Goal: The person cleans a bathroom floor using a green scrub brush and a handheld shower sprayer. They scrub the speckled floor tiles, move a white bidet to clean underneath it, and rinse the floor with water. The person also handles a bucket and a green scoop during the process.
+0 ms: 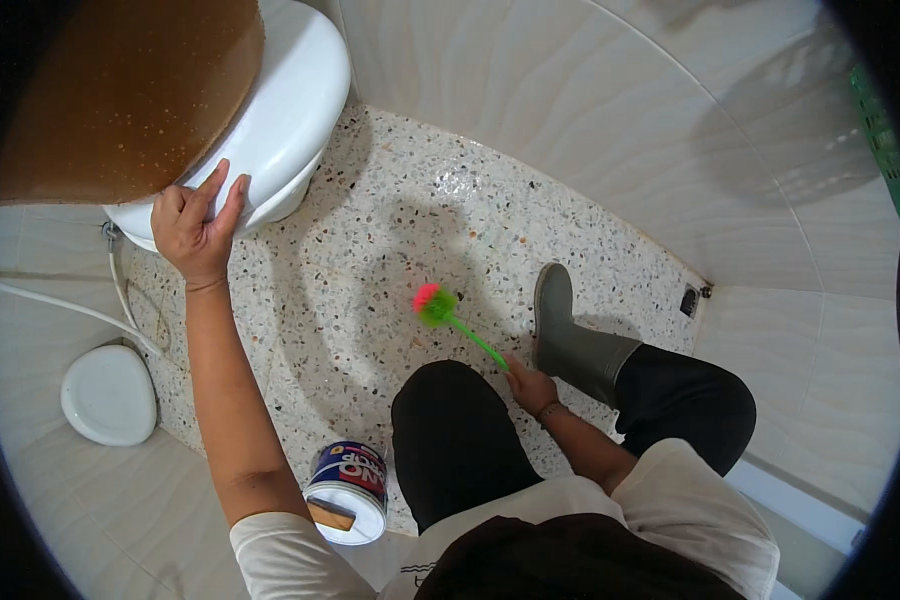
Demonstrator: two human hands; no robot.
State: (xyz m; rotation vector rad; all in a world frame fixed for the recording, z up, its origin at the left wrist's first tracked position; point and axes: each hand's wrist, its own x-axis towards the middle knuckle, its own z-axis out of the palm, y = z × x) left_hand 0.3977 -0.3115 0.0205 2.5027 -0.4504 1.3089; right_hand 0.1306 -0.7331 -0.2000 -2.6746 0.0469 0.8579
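My left hand (195,220) reaches up to the white toilet lid (295,85), which is down. Its fingers grip the lid's front edge, thumb and forefinger apart and the others curled. A large brown board-like surface (130,110) with pale specks covers part of the lid in view. My right hand (532,388), low beside my knees, is closed round the green handle of a toilet brush (478,340). The brush head (433,303), pink and green with round bristles, hangs over the speckled floor.
By my left elbow stands a white bucket (355,500) with a blue and red label and a brown block on its lid. A pale hose (80,307) and a rounded white object (110,396) are at left. A floor drain (689,300) lies near the right wall.
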